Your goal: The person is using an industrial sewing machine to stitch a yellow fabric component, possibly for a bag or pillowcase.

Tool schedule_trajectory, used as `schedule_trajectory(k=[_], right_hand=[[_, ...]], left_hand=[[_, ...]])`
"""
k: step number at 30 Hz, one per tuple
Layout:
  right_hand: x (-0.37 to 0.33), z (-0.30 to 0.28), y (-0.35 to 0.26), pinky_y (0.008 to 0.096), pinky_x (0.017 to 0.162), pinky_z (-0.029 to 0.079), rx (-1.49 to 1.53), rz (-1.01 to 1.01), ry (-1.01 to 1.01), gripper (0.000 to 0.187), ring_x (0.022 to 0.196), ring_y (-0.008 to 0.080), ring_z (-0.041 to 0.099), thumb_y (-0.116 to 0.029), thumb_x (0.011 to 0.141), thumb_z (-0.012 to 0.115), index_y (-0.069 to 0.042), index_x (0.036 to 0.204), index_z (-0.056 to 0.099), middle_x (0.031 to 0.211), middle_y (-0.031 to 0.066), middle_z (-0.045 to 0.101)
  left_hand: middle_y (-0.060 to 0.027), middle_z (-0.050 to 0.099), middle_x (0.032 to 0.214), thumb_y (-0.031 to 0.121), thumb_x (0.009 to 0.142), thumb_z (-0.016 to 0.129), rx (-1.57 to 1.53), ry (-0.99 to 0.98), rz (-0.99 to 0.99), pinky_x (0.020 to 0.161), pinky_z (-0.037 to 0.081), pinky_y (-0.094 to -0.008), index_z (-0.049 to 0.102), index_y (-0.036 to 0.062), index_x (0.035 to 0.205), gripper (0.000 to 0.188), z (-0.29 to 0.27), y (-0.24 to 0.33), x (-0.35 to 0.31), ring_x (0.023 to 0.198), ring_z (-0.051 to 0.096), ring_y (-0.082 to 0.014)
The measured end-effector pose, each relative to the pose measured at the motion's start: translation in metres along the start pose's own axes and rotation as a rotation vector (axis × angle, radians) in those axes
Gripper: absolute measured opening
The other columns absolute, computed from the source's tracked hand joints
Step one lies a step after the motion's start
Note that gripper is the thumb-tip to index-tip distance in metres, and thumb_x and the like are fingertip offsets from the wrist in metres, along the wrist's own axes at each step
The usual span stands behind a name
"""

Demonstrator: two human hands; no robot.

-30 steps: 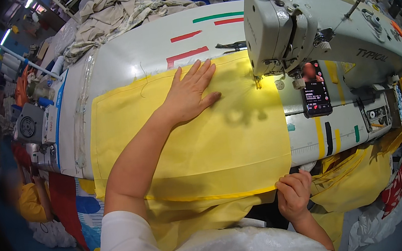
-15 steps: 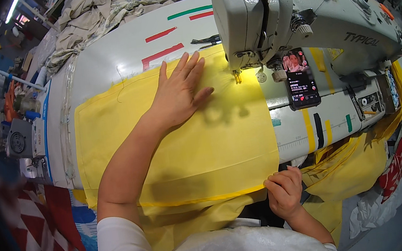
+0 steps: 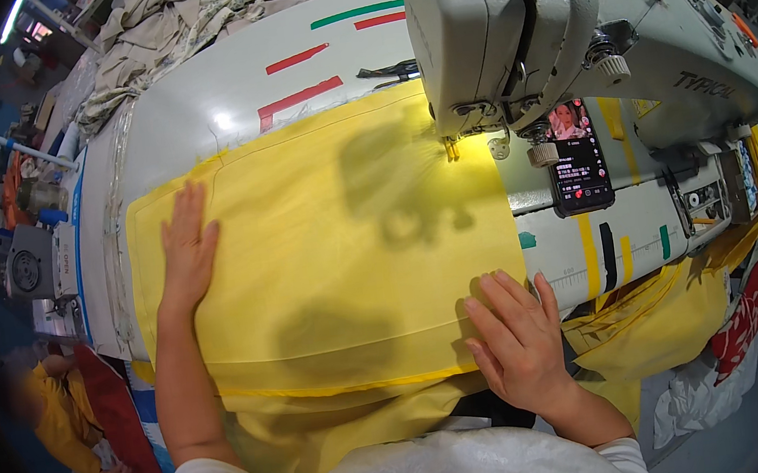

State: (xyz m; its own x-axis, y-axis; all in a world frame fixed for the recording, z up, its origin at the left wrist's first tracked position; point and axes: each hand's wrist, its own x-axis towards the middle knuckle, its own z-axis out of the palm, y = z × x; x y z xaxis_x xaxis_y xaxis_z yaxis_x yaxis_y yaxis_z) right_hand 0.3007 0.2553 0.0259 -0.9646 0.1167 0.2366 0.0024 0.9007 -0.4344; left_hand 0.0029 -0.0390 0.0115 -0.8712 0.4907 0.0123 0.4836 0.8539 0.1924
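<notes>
A yellow fabric panel [image 3: 297, 255] lies spread over the sewing machine's bed, with stitched lines along its far and near edges. Its far right part reaches under the presser foot [image 3: 451, 148] of the white sewing machine [image 3: 469, 39], where a lamp lights it. My left hand [image 3: 188, 253] rests flat on the panel's left side, fingers stretched out. Near the panel's right front corner, my right hand [image 3: 520, 342] lies open with its fingers spread over the cloth edge. More yellow fabric hangs below the near hem, toward my lap.
A lit phone [image 3: 580, 167] stands beneath the machine arm. Black scissors or snips [image 3: 390, 71] lie behind the panel. Crumpled beige cloth [image 3: 151, 38] is heaped at the back left. Yellow fabric [image 3: 658, 307] hangs at right. Another person [image 3: 67, 412] in yellow is at lower left.
My left hand has moved from the panel's far middle to its left side. My right hand has opened from a closed grip at the front corner and now lies on the cloth.
</notes>
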Motion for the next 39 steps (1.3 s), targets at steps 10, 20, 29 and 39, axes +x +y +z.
schedule_trajectory(k=[10,20,29,39], right_hand=[[-0.013,0.015,0.003,0.0513,0.103,0.021,-0.147,0.074,-0.073,0.049,0.126,0.0242,0.041,-0.03,0.082,0.06,-0.01,0.126,0.051,0.134,0.0095,0.046],[0.016,0.012,0.012,0.0504,0.104,0.021,-0.131,0.046,-0.065,0.052,0.126,0.026,0.04,-0.031,0.083,0.058,-0.003,0.125,0.049,0.133,0.0126,0.045],[0.054,0.01,0.02,0.0514,0.103,0.023,-0.116,0.021,-0.051,0.055,0.126,0.0286,0.039,-0.032,0.082,0.06,0.001,0.124,0.047,0.132,0.0163,0.045],[-0.001,0.003,0.011,0.0513,0.099,0.029,0.104,0.07,0.223,0.053,0.114,0.0349,0.047,-0.023,0.075,0.069,0.001,0.118,0.05,0.122,0.0206,0.049]], left_hand=[[-0.0025,0.016,0.151,0.031,0.094,0.038,0.111,0.037,-0.207,0.108,0.002,-0.0527,0.021,0.0233,0.144,0.053,-0.005,-0.036,-0.016,0.14,0.009,-0.0239],[-0.002,0.018,0.151,0.038,0.094,0.037,0.143,0.084,-0.224,0.106,0.003,-0.0565,0.022,0.0259,0.144,0.053,0.001,-0.053,0.028,0.139,0.01,-0.0237],[-0.0018,0.019,0.15,0.046,0.092,0.038,0.155,0.12,-0.202,0.106,0.005,-0.0574,0.025,0.0265,0.143,0.056,0.005,-0.08,0.111,0.139,0.012,-0.0213],[-0.0164,0.036,0.14,0.034,0.093,0.044,0.094,0.399,-0.039,0.106,0.022,-0.046,0.037,0.0084,0.136,0.05,-0.003,-0.09,0.086,0.131,0.031,-0.0307]])
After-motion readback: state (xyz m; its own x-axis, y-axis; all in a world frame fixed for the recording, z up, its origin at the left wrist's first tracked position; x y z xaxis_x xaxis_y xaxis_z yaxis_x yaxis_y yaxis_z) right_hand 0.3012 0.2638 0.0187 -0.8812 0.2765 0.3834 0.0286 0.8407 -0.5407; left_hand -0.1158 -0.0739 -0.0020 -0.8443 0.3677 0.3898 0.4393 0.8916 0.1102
